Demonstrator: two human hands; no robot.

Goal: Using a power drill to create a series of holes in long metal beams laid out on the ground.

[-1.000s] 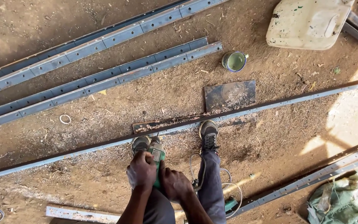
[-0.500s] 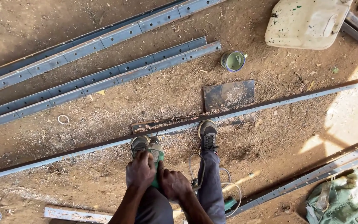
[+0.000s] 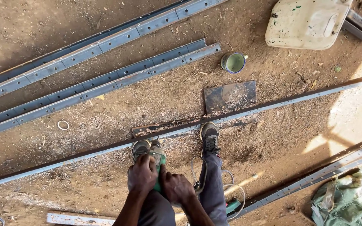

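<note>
Green plastic of the angle grinder [image 3: 158, 167] is showing between both hands, which are clamped around its body: the left hand [image 3: 142, 178] is wrapping it from the left side, and the right hand [image 3: 177, 188] is closing on its rear part. The front of the tool is pointing at the long steel rail [image 3: 273, 104] that is crossing the ground from lower left to upper right, just in front of the two shoes [image 3: 209, 136]. Compared with one second ago, the hands and the grinder are sitting almost in the same place; only the view is shifting a little, so the greenish cloth [image 3: 348, 201] is coming more into the corner. I judge the work on the rail is going on at the same spot. A white cable [image 3: 231, 188] is looping beside the right leg. Farther away, a rusty plate [image 3: 230, 96], a green cup [image 3: 234, 62], a white canister [image 3: 306, 23] and more rails [image 3: 97, 86] are lying on the dusty ground.
</note>
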